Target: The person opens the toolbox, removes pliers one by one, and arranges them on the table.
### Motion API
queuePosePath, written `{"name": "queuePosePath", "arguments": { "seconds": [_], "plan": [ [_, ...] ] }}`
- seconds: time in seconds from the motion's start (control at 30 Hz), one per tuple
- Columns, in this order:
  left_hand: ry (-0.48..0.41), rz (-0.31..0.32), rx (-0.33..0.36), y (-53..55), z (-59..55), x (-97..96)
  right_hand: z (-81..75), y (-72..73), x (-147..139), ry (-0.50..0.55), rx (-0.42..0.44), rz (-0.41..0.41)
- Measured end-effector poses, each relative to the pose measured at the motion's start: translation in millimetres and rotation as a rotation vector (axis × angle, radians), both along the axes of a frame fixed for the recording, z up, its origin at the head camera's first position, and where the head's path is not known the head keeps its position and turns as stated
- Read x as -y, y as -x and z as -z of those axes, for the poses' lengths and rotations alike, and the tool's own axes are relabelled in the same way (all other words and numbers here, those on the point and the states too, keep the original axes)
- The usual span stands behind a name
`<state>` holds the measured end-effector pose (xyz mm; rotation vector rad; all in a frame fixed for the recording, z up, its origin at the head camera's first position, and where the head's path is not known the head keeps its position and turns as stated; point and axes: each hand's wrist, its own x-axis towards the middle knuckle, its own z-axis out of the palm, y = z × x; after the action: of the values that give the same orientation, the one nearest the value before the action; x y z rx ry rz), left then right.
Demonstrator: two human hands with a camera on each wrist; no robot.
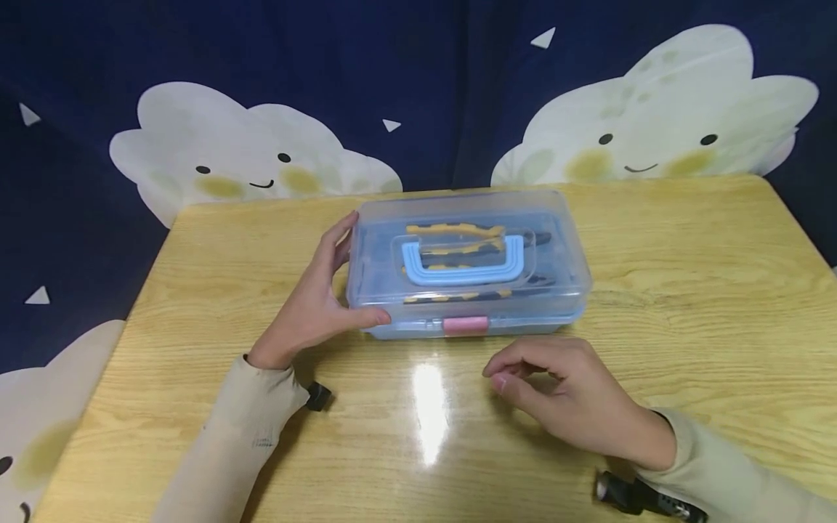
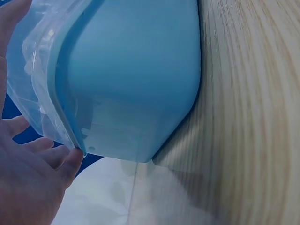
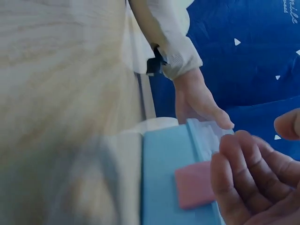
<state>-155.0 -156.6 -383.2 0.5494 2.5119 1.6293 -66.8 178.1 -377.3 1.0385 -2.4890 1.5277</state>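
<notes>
Gripping the box (image 1: 532, 319): the left hand (image 1: 307, 301) spreads wide around its left end, thumb over the front corner, other fingers along the side and toward the back.
Right hand (image 1: 575, 396): just in front of the box, apart from it, fingers loosely bent, thumb near the index finger, holding nothing visible.
Box position: flat on the wooden table (image 1: 693, 290), close to the far edge, long side facing the person.
Lid (image 1: 471, 205): clear plastic, resting on the light-blue base.
Handle (image 1: 464, 274): light blue, lying folded on top of the lid.
Latch (image 1: 466, 325): pink, at the middle of the front; whether it is fastened I cannot tell.
Inside: several long yellow-and-black items (image 1: 454, 229), seen through the lid, lying lengthwise with dark ends to the right.
Sleeves (image 1: 225, 436): beige, a small black device (image 1: 318, 396) at the left cuff.
Backdrop (image 1: 425, 65): dark blue cloth with smiling white clouds (image 1: 242, 145) and small white triangles.
</notes>
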Motion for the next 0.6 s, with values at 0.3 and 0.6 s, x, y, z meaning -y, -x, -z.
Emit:
{"name": "queuePosePath", "arguments": {
  "seconds": [0.3,0.6],
  "plan": [
    [0.020,-0.006,0.001,0.8,-1.3,2.4,11.4,-2.5,7.7,0.014,0.195,-0.080],
    [0.033,0.009,-0.025,1.1,-0.9,3.8,21.4,-3.9,11.1,0.029,0.428,-0.078]
  ]
}}
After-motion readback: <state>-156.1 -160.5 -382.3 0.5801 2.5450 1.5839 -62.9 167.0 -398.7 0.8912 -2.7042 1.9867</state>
